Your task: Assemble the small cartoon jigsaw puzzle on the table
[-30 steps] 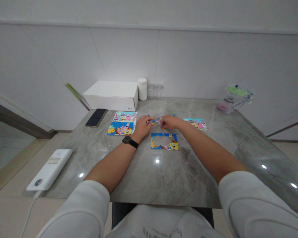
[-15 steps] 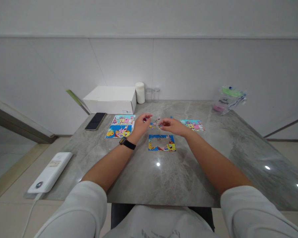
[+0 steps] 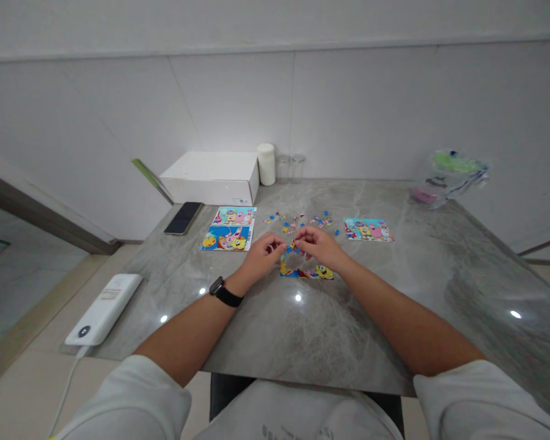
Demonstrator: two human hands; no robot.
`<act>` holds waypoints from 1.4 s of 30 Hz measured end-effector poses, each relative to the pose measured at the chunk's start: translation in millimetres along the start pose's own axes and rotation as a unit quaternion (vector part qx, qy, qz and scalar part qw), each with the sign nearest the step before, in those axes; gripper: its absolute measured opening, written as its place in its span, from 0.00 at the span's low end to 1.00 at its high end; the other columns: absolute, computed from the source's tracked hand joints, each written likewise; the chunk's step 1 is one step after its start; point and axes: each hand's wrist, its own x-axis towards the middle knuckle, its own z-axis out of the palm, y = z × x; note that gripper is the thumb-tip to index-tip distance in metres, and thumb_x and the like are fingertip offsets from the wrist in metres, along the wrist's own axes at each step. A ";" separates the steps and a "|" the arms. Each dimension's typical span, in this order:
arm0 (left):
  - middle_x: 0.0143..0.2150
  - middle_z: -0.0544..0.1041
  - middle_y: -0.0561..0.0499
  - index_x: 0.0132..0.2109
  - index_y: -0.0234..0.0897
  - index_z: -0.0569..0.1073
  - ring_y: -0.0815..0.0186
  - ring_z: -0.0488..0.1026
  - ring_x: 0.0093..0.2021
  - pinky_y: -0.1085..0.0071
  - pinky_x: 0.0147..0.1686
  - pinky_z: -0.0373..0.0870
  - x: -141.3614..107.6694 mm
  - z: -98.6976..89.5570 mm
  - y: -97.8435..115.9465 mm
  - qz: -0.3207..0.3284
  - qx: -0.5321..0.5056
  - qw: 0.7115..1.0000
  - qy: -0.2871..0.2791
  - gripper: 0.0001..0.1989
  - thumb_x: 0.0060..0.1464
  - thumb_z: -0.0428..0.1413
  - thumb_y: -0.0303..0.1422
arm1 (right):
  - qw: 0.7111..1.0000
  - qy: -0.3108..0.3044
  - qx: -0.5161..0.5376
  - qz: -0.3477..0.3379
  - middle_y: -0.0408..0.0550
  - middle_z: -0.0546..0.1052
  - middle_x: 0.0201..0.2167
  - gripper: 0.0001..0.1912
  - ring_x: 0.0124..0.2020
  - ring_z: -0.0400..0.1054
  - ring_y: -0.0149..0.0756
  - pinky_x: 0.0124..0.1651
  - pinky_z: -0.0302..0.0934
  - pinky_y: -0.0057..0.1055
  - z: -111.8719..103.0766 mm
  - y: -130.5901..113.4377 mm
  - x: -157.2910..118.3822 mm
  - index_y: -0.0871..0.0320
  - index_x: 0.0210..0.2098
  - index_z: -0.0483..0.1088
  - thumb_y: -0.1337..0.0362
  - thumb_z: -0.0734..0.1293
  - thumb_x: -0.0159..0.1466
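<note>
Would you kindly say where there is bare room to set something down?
Bare grey marbled tabletop lies between both forearms, nearer than the blue-yellow puzzle frame, and right of the turquoise-pink rectangular card. The left hand and right hand crowd the frame, with small multicoloured puzzle pieces beyond.

White box [image 3: 211, 177] touching white bottle [image 3: 266, 165]; two clear glasses [image 3: 297, 169] alongside; phone [image 3: 184, 218] near box.

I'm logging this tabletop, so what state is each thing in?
Right hand: fingers apparently pinching a small puzzle piece
Left hand: fingers curled beside it; grip unclear
Puzzle board: flat, partly hidden
Loose pieces: scattered
Picture sheet: flat
Picture card: flat
Phone: flat, screen dark
White box: closed
White bottle: upright
White device: cable attached
</note>
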 end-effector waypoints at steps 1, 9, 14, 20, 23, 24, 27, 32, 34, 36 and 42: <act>0.37 0.76 0.51 0.38 0.38 0.77 0.66 0.72 0.37 0.69 0.40 0.70 0.1 0.0 0.0 0.004 0.004 1.000 -0.006 0.12 0.65 0.57 0.42 | 1.000 -0.001 -0.002 0.000 0.41 0.78 0.31 0.16 0.26 0.70 0.31 0.25 0.63 0.26 1.9 1.5 -0.4 0.54 0.39 0.69 0.55 0.74 0.56; 0.35 0.75 0.51 0.38 0.38 0.78 0.66 0.71 0.36 0.70 0.36 0.67 -1.0 -1.1 -3.6 0.026 0.021 0.999 -0.032 0.12 0.64 0.58 0.41 | 0.999 -0.014 -0.034 0.001 0.42 0.78 0.30 0.15 0.26 0.68 0.31 0.25 0.62 0.26 9.0 8.6 -4.9 0.55 0.38 0.69 0.54 0.72 0.57; 0.35 0.76 0.51 0.36 0.37 0.76 0.66 0.71 0.36 0.70 0.36 0.66 -1.2 0.7 -7.7 0.037 0.026 0.998 -0.040 0.11 0.64 0.58 0.39 | 0.998 -0.023 -0.057 -0.003 0.41 0.78 0.29 0.14 0.25 0.67 0.30 0.26 0.61 0.26 10.4 9.5 -6.5 0.55 0.38 0.69 0.54 0.72 0.58; 0.34 0.75 0.52 0.34 0.37 0.76 0.66 0.71 0.35 0.70 0.36 0.65 -1.8 0.1 -4.7 0.036 0.034 0.997 -0.054 0.11 0.64 0.57 0.38 | 0.995 -0.025 -0.096 -0.027 0.39 0.75 0.27 0.12 0.26 0.66 0.30 0.29 0.60 0.27 10.0 13.9 -6.9 0.56 0.39 0.71 0.55 0.70 0.60; 0.34 0.76 0.52 0.34 0.37 0.76 0.67 0.71 0.35 0.70 0.35 0.66 -2.6 0.4 -4.4 0.028 0.036 0.997 -0.057 0.11 0.64 0.57 0.37 | 0.988 -0.011 -0.137 -0.069 0.41 0.76 0.29 0.11 0.30 0.68 0.32 0.34 0.62 0.28 8.5 15.9 -5.2 0.56 0.38 0.73 0.56 0.70 0.61; 0.34 0.76 0.52 0.34 0.37 0.77 0.67 0.71 0.35 0.70 0.35 0.66 -2.8 0.8 -4.6 0.025 0.037 0.997 -0.057 0.11 0.64 0.58 0.37 | 0.985 -0.010 -0.150 -0.081 0.42 0.77 0.29 0.11 0.31 0.69 0.33 0.35 0.63 0.29 7.7 16.4 -4.6 0.57 0.38 0.74 0.56 0.70 0.61; 0.34 0.77 0.51 0.35 0.37 0.78 0.66 0.72 0.34 0.70 0.35 0.66 -3.1 1.5 -5.3 0.026 0.040 0.997 -0.065 0.11 0.64 0.58 0.38 | 0.981 -0.020 -0.173 -0.091 0.43 0.78 0.30 0.10 0.32 0.69 0.32 0.37 0.63 0.29 4.5 17.8 -3.1 0.57 0.38 0.76 0.57 0.70 0.61; 0.37 0.78 0.50 0.38 0.38 0.78 0.64 0.74 0.39 0.66 0.42 0.70 -2.2 -3.8 -4.2 0.089 0.092 0.988 -0.085 0.08 0.65 0.58 0.36 | 0.975 -0.044 -0.207 -0.066 0.43 0.79 0.30 0.09 0.30 0.69 0.32 0.34 0.62 0.29 -4.5 18.7 -1.2 0.57 0.38 0.77 0.58 0.71 0.61; 0.40 0.79 0.48 0.41 0.39 0.78 0.61 0.75 0.43 0.64 0.47 0.70 -2.5 -7.4 -3.3 0.123 0.144 0.977 -0.094 0.05 0.64 0.58 0.33 | 0.971 -0.057 -0.227 -0.050 0.43 0.79 0.30 0.08 0.30 0.70 0.32 0.34 0.62 0.28 -7.7 17.8 -1.5 0.57 0.38 0.77 0.61 0.71 0.60; 0.42 0.79 0.47 0.43 0.39 0.78 0.59 0.75 0.46 0.62 0.49 0.70 -3.7 -10.0 -2.9 0.146 0.198 0.963 -0.108 0.04 0.62 0.60 0.33 | 0.964 -0.067 -0.254 -0.041 0.43 0.80 0.30 0.06 0.30 0.71 0.32 0.35 0.62 0.28 -9.3 16.5 -2.7 0.57 0.37 0.77 0.64 0.71 0.60; 0.45 0.77 0.45 0.44 0.40 0.76 0.56 0.73 0.47 0.61 0.47 0.68 -8.4 -9.5 -3.7 0.156 0.252 0.941 -0.162 0.12 0.59 0.65 0.42 | 0.950 -0.089 -0.300 -0.026 0.41 0.80 0.29 0.05 0.28 0.72 0.32 0.34 0.61 0.27 -5.2 16.6 -8.0 0.55 0.37 0.78 0.67 0.70 0.60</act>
